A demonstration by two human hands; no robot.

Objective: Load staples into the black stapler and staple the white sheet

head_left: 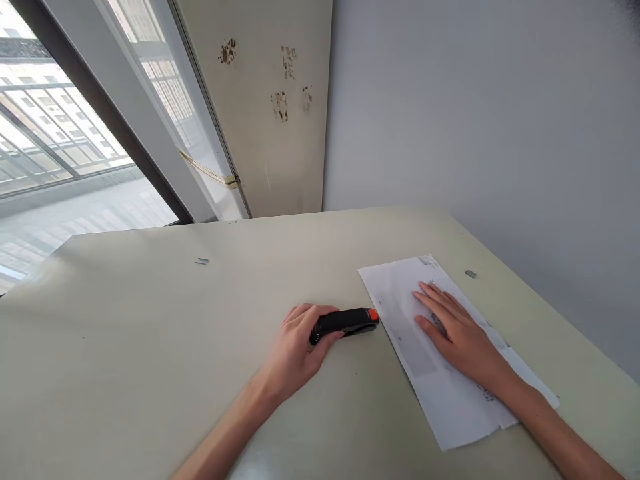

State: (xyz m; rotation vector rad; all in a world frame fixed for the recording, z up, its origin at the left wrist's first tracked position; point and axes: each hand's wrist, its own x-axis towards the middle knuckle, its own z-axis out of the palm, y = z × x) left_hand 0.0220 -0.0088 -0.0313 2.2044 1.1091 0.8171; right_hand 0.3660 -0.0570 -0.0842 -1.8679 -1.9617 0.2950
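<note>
A black stapler (pixel 345 322) with an orange-red tip lies in the grip of my left hand (pixel 303 340), whose fingers wrap round its rear end. The stapler's front end points right and meets the left edge of a stack of printed paper sheets (pixel 410 333); whether the edge sits between its jaws I cannot tell. On top of the sheets my right hand (pixel 453 333) rests flat, fingers stretched toward the upper left. Part of the print is hidden beneath that hand.
The pale table (pixel 150 347) carries a few loose staple strips (pixel 202 261) at the far left. Right of the paper lies a small grey piece (pixel 471 273). A wall (pixel 475 113) borders the table's right side, and a cabinet (pixel 275 153) stands behind it, beside a window (pixel 60 127).
</note>
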